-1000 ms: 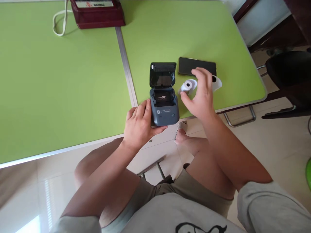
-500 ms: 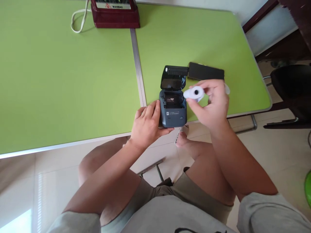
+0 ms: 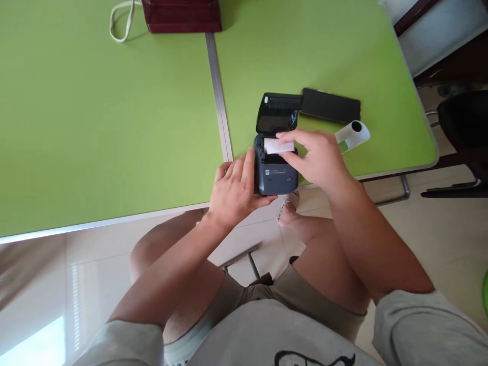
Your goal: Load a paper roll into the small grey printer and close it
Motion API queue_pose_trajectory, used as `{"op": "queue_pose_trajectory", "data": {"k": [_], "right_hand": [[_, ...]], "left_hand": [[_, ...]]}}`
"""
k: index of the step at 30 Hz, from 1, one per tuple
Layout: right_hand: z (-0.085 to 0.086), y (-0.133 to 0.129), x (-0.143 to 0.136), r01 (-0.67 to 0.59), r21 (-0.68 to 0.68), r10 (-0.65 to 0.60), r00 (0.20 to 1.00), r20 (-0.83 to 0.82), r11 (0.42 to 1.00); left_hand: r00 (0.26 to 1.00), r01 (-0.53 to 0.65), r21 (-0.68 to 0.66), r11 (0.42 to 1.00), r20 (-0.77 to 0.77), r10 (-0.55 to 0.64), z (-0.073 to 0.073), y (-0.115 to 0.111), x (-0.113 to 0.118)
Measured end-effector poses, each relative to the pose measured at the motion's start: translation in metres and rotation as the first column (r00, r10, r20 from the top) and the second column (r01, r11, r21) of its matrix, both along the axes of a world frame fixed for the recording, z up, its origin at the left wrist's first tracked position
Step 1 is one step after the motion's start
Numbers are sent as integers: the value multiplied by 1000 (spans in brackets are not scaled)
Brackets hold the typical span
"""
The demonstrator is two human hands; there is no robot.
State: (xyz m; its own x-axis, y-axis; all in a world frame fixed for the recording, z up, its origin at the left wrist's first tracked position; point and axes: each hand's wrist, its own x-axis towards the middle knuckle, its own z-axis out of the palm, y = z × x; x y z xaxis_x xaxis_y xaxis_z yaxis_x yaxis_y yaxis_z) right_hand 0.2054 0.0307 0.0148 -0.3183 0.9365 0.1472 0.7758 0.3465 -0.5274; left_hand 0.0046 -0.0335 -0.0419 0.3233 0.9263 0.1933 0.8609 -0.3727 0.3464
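Note:
A small dark grey label printer (image 3: 277, 187) stands at the table's front edge, its black lid (image 3: 277, 111) swung up and back. My left hand (image 3: 235, 189) grips its left side, fingers along the wall and thumb at the front. With thumb and fingers, my right hand (image 3: 319, 156) pinches a white paper roll (image 3: 273, 146), which lies crosswise in the opening of the printer. Whether the roll is fully seated cannot be made out. Right of that hand lies another white roll (image 3: 356, 133) with a dark core hole, partly hidden by the hand.
Behind the right hand, a black smartphone (image 3: 331, 105) lies beside the raised lid. A dark red box-like object (image 3: 183, 18) with a white cord (image 3: 127, 28) stands at the back of the green table (image 3: 114, 127). A metal strip (image 3: 219, 96) crosses the tabletop. A black chair (image 3: 463, 127) is at the right.
My right hand has moved left with the white paper roll, from beside the printer into its opening. The roll has turned from end-on to lying crosswise. My left hand stays on the printer.

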Motion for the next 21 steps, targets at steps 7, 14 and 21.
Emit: {"op": "queue_pose_trajectory", "data": {"k": [7,14,21], "right_hand": [[-11,-5,4,-37,132,66,974,-216,991],[-7,-30,8,-186,181,219,959,-181,966],[-40,13,15,34,18,-22,881,-472,999]], "left_hand": [[1000,28,41,999,-14,-27,0,-2,-2],[995,65,39,997,-82,-61,6,-3,-1],[994,93,108,990,-68,-86,0,-3,-3]]}}
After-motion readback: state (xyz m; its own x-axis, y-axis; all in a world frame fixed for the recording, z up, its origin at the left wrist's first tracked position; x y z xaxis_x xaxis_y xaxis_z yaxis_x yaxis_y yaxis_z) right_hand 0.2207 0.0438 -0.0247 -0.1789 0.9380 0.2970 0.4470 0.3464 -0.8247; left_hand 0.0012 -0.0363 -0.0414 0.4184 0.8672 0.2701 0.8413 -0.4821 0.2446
